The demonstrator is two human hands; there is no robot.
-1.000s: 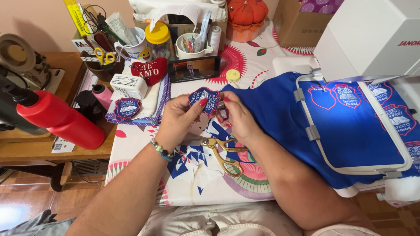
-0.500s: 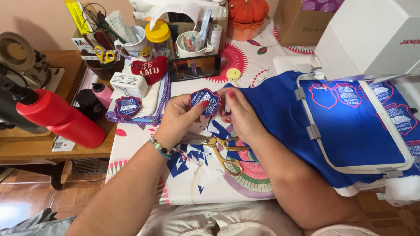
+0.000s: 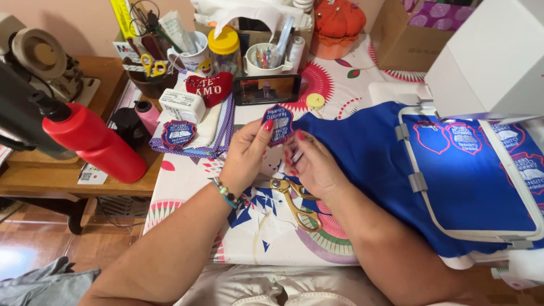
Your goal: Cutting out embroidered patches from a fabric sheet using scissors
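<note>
My left hand [image 3: 248,154] pinches a blue embroidered patch [image 3: 279,123] with a red border, held upright above the table. My right hand [image 3: 315,165] is close beside it, fingers curled, fingertips just under the patch; whether it grips anything small I cannot tell. Gold-handled scissors [image 3: 296,204] lie on the patterned tablecloth under my hands, among blue and white fabric scraps [image 3: 254,205]. To the right, blue cloth [image 3: 453,175] is stretched in an embroidery hoop [image 3: 415,182] with more stitched patches on it.
A white embroidery machine [image 3: 487,62] stands at the right. A finished patch [image 3: 178,134] lies on a folded pile at the left. A phone [image 3: 266,89], a red bottle [image 3: 96,141], cups of tools, a red heart cushion [image 3: 209,88] and a cardboard box [image 3: 405,34] crowd the back.
My left hand has lifted the patch a little higher and turned it more upright. My right hand has stayed close beneath it. The scissors have not moved.
</note>
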